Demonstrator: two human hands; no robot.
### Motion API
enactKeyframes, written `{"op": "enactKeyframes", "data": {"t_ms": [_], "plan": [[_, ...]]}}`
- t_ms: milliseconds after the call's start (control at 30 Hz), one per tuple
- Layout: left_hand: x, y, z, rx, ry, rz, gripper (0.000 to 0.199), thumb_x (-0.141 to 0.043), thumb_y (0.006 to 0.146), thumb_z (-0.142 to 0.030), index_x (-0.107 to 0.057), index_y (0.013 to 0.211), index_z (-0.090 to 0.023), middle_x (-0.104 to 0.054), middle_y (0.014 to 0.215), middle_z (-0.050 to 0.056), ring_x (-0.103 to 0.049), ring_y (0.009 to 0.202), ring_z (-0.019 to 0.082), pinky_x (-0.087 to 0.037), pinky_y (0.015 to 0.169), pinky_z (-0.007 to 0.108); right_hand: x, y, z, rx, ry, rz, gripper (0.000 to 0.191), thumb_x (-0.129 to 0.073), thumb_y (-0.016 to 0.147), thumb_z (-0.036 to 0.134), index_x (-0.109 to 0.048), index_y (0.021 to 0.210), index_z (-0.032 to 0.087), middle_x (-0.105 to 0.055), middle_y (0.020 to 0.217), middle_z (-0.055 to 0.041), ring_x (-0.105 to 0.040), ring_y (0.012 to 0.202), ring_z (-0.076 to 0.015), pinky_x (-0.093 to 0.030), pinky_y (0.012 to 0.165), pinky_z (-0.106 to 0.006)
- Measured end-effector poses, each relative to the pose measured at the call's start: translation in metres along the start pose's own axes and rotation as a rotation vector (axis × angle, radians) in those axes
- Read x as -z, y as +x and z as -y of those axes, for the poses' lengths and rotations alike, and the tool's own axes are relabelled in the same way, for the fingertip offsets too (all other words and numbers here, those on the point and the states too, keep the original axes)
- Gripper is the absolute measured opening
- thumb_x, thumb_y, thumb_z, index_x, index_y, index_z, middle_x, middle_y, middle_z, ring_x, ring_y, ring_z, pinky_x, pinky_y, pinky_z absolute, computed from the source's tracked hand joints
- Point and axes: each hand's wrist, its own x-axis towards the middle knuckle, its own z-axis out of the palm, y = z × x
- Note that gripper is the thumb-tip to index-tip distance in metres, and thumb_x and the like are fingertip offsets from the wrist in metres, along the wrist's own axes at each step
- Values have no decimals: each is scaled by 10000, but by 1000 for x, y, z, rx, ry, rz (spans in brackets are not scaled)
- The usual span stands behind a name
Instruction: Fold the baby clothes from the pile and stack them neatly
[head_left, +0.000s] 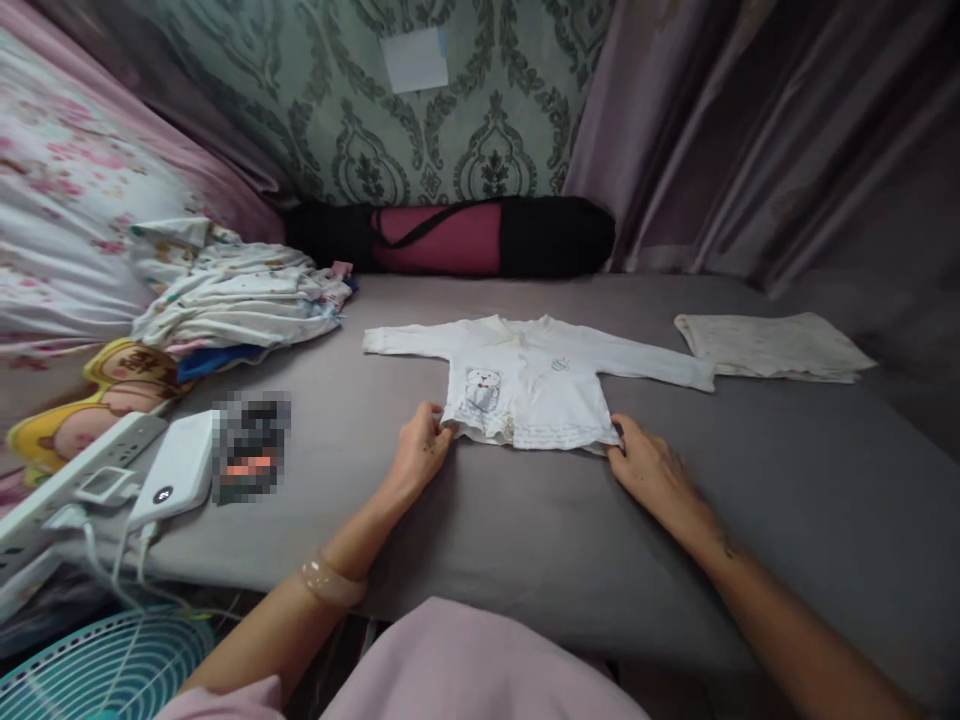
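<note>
Our left hand [425, 446] and right hand [646, 462], fingers closed, pinch the small white long-sleeved shirt [551, 400] by its lower corners, between the flat grey surface [510, 540]'s near and far edges; we should tension evenly.

A small white long-sleeved shirt [551, 385], printed with a bear on one side of its front, is spread out on the grey sheet [525, 540], sleeves stretched sideways, its hem pinched at both corners by fingers [429, 425].
</note>
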Motion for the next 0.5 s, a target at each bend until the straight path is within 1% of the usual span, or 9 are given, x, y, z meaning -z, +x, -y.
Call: {"op": "enactKeyframes", "data": {"t_ms": [100,167,233,300,367,433,500], "plan": [[6,0,14,-185,97,7,259,-472,847,-260,-488,1096,-190,-571,716,-14,-557,677,162,-409,647,266,2,3,-4,35,-46,40,407,-452,889,213,-478,1293,169,-685,1034,-128,-643,906,-254,-392,697,-302],[12,-1,20,-298,183,43,263,-438,875,-262,-463,1127,-191,-582,781,10,-570,732,174,-422,681,280,5,5,-7,54,-68,64,409,-453,889,209,-470,1296,166,-687,1032,-127,-645,914,-257,-393,697,-303],[19,0,21,-378,276,92,259,-395,908,-272,-449,1148,-190,-599,860,41,-581,802,191,-433,719,297,9,6,-8,56,-92,84,391,-441,894,214,-478,1282,173,-684,1051,-127,-649,906,-265,-391,681,-308],[27,1,18,-418,380,142,260,-361,929,-264,-448,1161,-182,-613,954,80,-582,874,211,-437,760,318,11,6,-10,55,-107,97,372,-429,899,219,-493,1263,177,-683,1047,-129,-651,890,-273,-393,666,-314],[34,2,13,-422,484,196,258,-342,941,-247,-463,1157,-173,-613,1020,107,-578,919,230,-437,780,333,11,4,-12,65,-105,87,365,-429,895,211,-501,1252,173,-685,1019,-128,-649,885,-271,-408,674,-318],[38,3,8,-421,563,251,255,-328,951,-232,-487,1141,-173,-612,1035,112,-577,936,235,-437,783,331,9,3,-14,99,-95,27,387,-440,884,192,-490,1267,162,-672,1040,-134,-640,910,-265,-436,710,-325],[40,4,3,-423,627,288,255,-320,958,-219,-515,1117,-176,-611,1008,104,-579,924,232,-439,772,324,7,2,-17,173,-93,-71,435,-445,863,150,-466,1298,152,-628,1145,-148,-617,982,-260,-462,775,-339]]}}
